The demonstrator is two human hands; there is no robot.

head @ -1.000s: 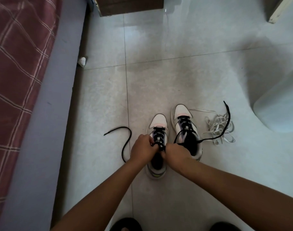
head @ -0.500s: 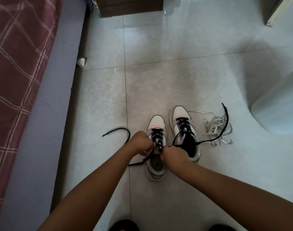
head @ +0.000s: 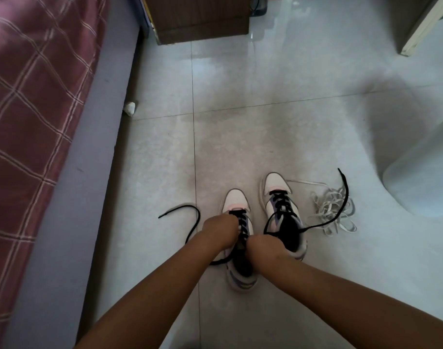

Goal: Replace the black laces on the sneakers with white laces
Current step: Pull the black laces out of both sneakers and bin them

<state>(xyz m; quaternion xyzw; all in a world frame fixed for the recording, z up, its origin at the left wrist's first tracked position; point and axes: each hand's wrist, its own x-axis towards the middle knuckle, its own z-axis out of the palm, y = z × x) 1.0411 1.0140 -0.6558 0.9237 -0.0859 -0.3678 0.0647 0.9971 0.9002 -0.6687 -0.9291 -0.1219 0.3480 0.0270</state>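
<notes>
Working low in the frame's centre, the left hand (head: 219, 229) and right hand (head: 262, 248) curl over the near sneaker (head: 239, 238), apparently pinching its black lace (head: 242, 222). Best to loosen each crossing before pulling. White laces (head: 332, 214) lie right of the far sneaker (head: 281, 210).

The left hand (head: 219, 230) has moved toward 12 o'clock along the left sneaker (head: 236, 205). More black lace (head: 190, 222) has been drawn out at 9 o'clock, trailing under the wrist.
</notes>
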